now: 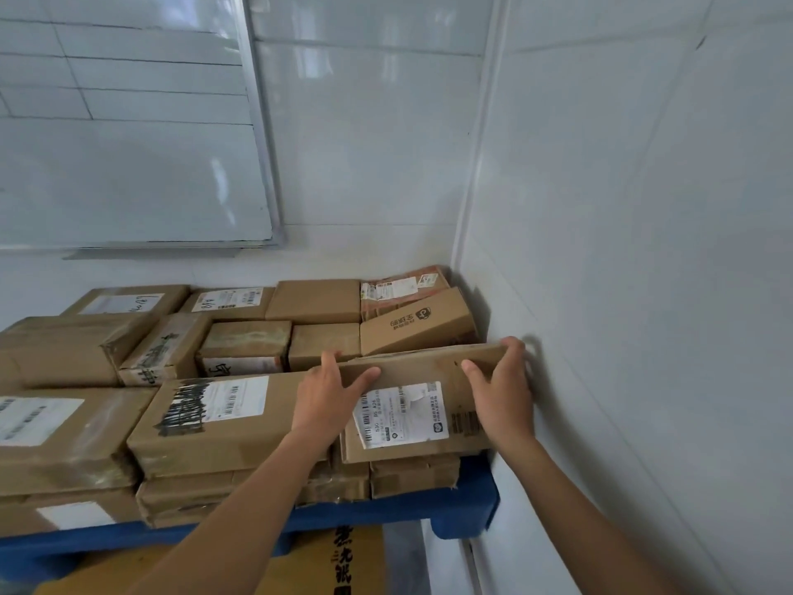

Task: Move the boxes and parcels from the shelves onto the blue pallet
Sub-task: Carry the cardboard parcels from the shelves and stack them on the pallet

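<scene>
A flat cardboard box (pixel 422 375) with a white shipping label faces me at the right end of the stacked parcels. My left hand (pixel 328 395) grips its left upper edge and my right hand (pixel 500 388) grips its right upper corner. The box rests tilted on lower boxes at the front right corner of the blue pallet (pixel 465 504). Several other brown boxes (pixel 214 418) cover the pallet to the left and behind, in two or more layers.
A white tiled wall (pixel 622 294) stands close on the right, almost touching my right hand. A whiteboard (pixel 128 165) hangs on the back wall above the stack. A yellow-brown carton (pixel 334 564) with black characters lies below the pallet's front edge.
</scene>
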